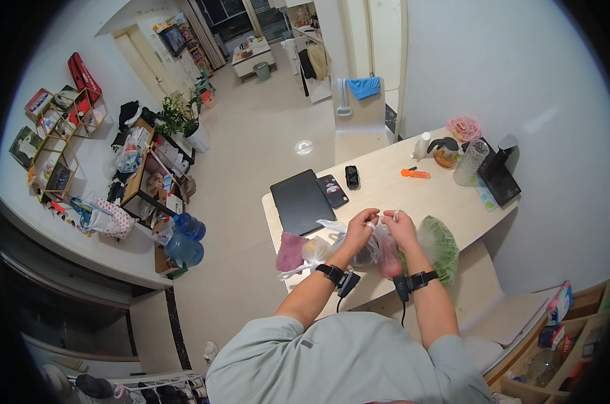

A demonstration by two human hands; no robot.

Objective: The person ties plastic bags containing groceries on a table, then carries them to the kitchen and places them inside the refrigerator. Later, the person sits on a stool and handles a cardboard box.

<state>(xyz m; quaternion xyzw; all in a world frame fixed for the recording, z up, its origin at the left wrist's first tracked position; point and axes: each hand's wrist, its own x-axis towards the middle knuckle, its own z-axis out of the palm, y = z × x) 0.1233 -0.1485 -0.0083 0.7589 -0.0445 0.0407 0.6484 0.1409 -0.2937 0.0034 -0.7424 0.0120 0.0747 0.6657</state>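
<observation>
My left hand (pixel 359 231) and my right hand (pixel 400 230) are close together above the near side of the pale table (pixel 305 177). Both pinch the top of a thin clear plastic bag (pixel 387 251) with something reddish in its bottom. Left of it lies a plastic bag (pixel 366 252) with dark contents, partly behind my left hand. Farther left are a tied bag (pixel 316 250) with yellowish contents and a purple cloth (pixel 290 252). Right of my right hand lies a clear bag of green leafy vegetables (pixel 438 247). Each wrist wears a black strap with a small cabled device.
A black laptop (pixel 301 202), a phone (pixel 332 191) and a small black case (pixel 352 177) lie on the table. Farther right are an orange tool (pixel 416 174), a glass teapot (pixel 445 154), a glass vase (pixel 470 162) and a black appliance (pixel 498 174). A chair (pixel 360 121) stands behind.
</observation>
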